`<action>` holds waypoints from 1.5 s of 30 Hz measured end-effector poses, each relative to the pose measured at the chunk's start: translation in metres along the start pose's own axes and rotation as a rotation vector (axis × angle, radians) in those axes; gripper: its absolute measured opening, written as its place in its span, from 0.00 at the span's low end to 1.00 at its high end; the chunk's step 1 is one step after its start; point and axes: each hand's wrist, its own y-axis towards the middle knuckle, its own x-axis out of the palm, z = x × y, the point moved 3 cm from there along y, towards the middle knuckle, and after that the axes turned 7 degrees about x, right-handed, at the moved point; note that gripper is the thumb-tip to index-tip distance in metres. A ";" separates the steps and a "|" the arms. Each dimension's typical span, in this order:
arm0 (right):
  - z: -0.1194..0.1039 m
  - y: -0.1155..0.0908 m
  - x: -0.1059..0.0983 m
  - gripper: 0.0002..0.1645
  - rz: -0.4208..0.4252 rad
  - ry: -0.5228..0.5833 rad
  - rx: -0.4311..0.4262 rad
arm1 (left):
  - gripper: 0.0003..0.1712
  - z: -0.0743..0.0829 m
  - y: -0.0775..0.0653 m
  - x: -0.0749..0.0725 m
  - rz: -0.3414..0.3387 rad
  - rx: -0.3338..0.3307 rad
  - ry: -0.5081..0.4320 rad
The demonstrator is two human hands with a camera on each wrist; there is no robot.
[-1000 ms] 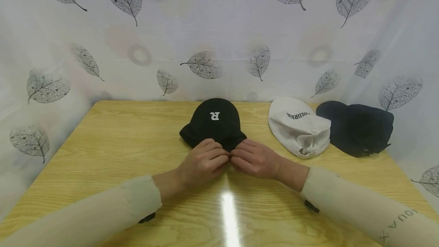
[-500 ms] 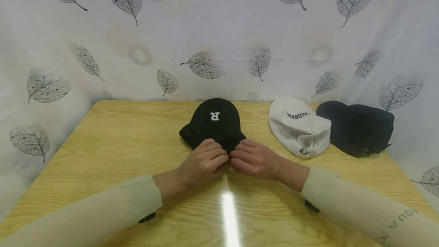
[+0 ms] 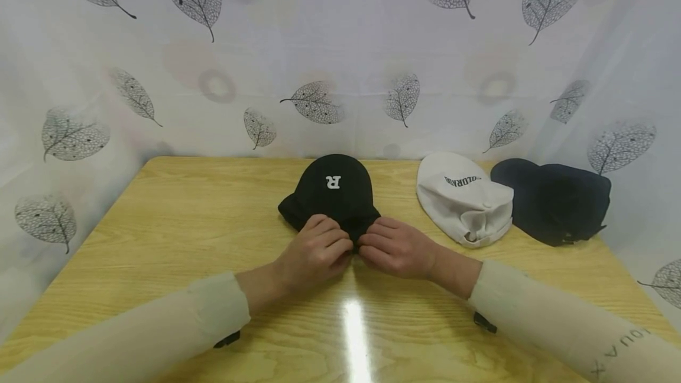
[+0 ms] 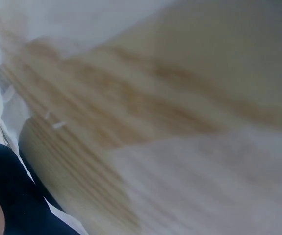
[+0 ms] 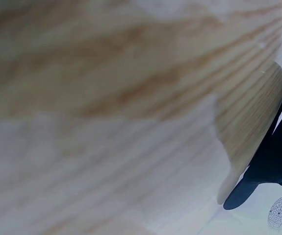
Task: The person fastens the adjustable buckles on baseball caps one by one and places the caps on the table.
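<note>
A black cap (image 3: 340, 194) with a white letter R sits at the middle of the table's far half. My left hand (image 3: 316, 253) pinches its near edge with curled fingers. Just to the right, my right hand (image 3: 399, 248) grips the same edge, a narrow gap between the two hands. The thumbs and the held part of the edge are hidden behind the fingers. In the left wrist view the black cap (image 4: 13, 196) shows at the lower left. At the right side of the right wrist view appears the dark cloth of the black cap (image 5: 273, 156).
A white cap (image 3: 463, 200) lettered COLORADO lies to the right, touching or overlapping a dark navy cap (image 3: 558, 200) near the table's right edge. Behind the wooden table (image 3: 186, 211) hangs a leaf-print curtain (image 3: 351, 46), which also borders both sides.
My two hands have drawn very slightly apart along the black cap's near edge. The caps have otherwise stayed where they were.
</note>
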 end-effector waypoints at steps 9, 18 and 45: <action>0.001 -0.002 0.000 0.05 -0.046 -0.019 0.044 | 0.06 -0.001 -0.001 0.001 0.005 -0.010 0.032; 0.002 -0.001 0.001 0.05 -0.060 -0.056 0.083 | 0.06 -0.001 -0.002 0.001 -0.012 -0.021 -0.010; -0.001 -0.002 0.003 0.05 -0.132 -0.016 0.110 | 0.06 -0.001 -0.002 0.001 -0.003 -0.026 -0.030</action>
